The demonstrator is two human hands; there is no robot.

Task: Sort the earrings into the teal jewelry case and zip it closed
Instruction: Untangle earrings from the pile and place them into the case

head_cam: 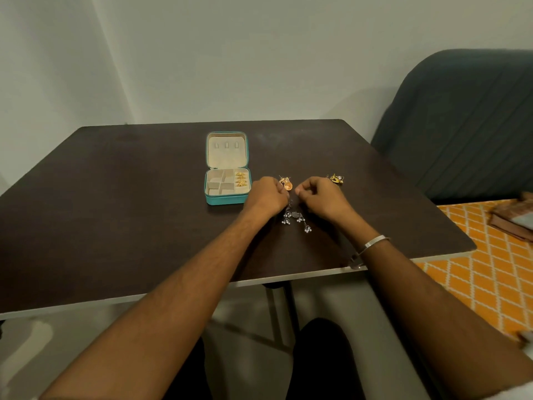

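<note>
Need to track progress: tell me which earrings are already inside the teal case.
The gold earrings in the right-hand compartment of the open teal jewelry case; the other earrings lie loose on the dark table.

Dim, warm indoor light, fairly even. Soft shadows fall on the wall (288, 67), the clearest beside the dark chair back (461, 125) at right. The counter (115, 197) is dark and matte; a faint pale sheen shows near its far edge (no hard glare anywhere). Wide-angle distortion: counter edges bow and the forearms swell toward the bottom corners. Centre reasonably sharp, though the silver earrings (297, 219) between the hands are too small to resolve in detail. The patterned orange cloth (476, 284) smears slightly at the right border.
</note>
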